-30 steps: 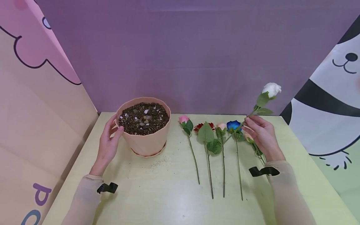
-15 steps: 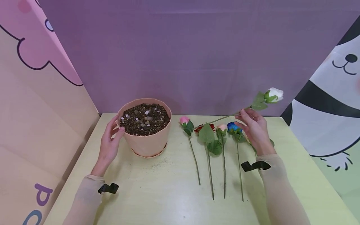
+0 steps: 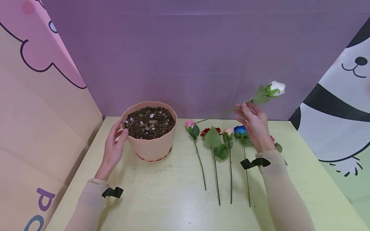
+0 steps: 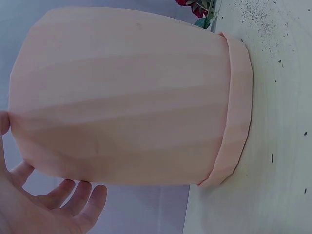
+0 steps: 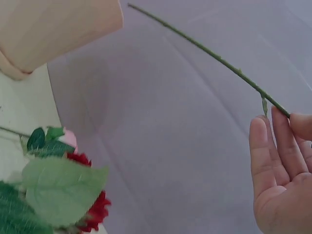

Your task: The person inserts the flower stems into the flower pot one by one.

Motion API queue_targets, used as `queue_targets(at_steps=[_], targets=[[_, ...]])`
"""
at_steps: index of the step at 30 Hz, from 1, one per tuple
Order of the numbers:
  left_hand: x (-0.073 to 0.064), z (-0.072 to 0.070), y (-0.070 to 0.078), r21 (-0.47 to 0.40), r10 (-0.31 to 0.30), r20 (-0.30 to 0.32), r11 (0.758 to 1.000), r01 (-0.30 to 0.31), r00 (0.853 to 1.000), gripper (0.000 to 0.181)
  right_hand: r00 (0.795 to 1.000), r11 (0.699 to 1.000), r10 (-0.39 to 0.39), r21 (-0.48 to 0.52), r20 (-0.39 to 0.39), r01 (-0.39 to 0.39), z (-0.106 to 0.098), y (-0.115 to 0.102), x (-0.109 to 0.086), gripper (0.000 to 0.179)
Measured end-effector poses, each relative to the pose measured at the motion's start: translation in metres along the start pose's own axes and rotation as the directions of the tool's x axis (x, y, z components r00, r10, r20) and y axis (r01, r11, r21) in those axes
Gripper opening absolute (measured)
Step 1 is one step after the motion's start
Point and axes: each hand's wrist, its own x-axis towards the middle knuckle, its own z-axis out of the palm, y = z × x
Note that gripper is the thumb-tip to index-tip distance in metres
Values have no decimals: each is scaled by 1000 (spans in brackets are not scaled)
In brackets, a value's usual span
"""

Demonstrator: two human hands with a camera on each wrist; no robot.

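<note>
White rose [image 3: 276,89] is in the air, to the right of the pot [image 3: 150,149] and higher than its rim. The right hand [image 3: 252,123] has it clamped by the stem [image 5: 195,42], between thumb and fingers, below the bloom. I judge the rose very light, its stem thin but rather stiff, its petals soft and easily crushed; so the stem is the better place to hold. The left hand [image 3: 114,147] grips the pot at the rim, on the side away from the rose. Being full of soil [image 3: 136,130], the pot is probably heavy, and its smooth wall may slip a little.

Only the head view shows the bloom and the soil. The right wrist view shows clearly the free stem end, directed toward the pot; in the head view this end is lost near the pink rose [image 3: 189,123], right of the pot. The left wrist view shows closely the saucer [image 4: 240,107] under the pot.
</note>
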Motion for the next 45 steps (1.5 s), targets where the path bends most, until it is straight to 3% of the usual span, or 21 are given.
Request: queue_targets(at_steps=[7, 14, 19, 26, 33, 45], targets=[[2, 2, 1, -4, 0, 1, 1000, 0, 1000, 56, 998, 998, -60, 23, -17, 60, 36, -6, 9, 27], [2, 5, 0, 2, -3, -11, 1000, 3, 1000, 54, 984, 980, -181, -86, 0, 180, 77, -5, 18, 23], [4, 5, -2, 9, 7, -18, 1000, -7, 1000, 53, 978, 964, -209, -163, 14, 208, 108, -1, 29, 15], [2, 5, -3, -9, -12, -6, 1000, 11, 1000, 52, 977, 937, -206, -276, 51, 212, 146, 8, 40, 22], [3, 5, -3, -28, -5, -8, 1000, 5, 1000, 52, 982, 944, -179, -272, 53, 186, 168, 14, 45, 21], [4, 6, -5, -32, 2, -8, 999, -2, 1000, 53, 975, 912, -199, -345, 103, 223, 185, 39, 43, 31]])
